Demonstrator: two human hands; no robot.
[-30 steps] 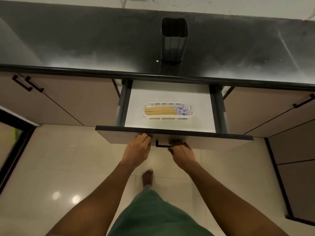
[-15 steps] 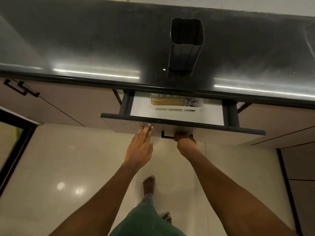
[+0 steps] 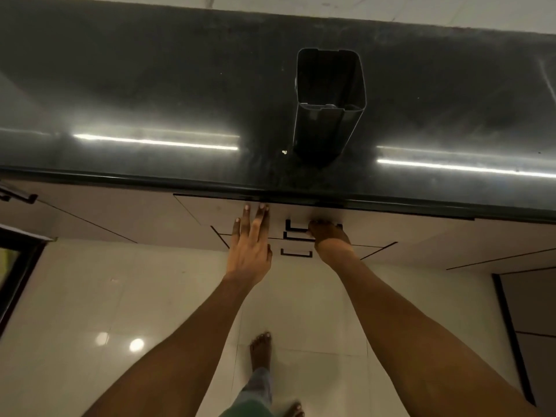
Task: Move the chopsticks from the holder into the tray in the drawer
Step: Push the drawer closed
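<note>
Our right hand (image 3: 328,239) has its grip curled over the black handle (image 3: 296,226) of the top drawer (image 3: 301,213), fingers wrapped on it from above, though the fingertips are tucked out of sight behind the knuckles. Our left hand (image 3: 251,245) lies flat and spread against the drawer front, fingers straight, holding nothing, its tips just under the tabletop's (image 3: 150,94) front edge.

We judge this to be the closing step: the drawer front sits flush under the tabletop edge, so what remains looks like letting go of the handle and drawing both hands back. If the front is not quite home, a last light press from the flat left hand would seat it.

The chopsticks and the tray are nowhere in view; presumably they are inside the shut drawer, but we cannot confirm it from here. The dark square holder (image 3: 329,100) stands upright on the tabletop just above the drawer, and its mouth shows no chopsticks. Two more handles (image 3: 296,253) sit below; their drawer fronts are partly covered by our right wrist.
</note>
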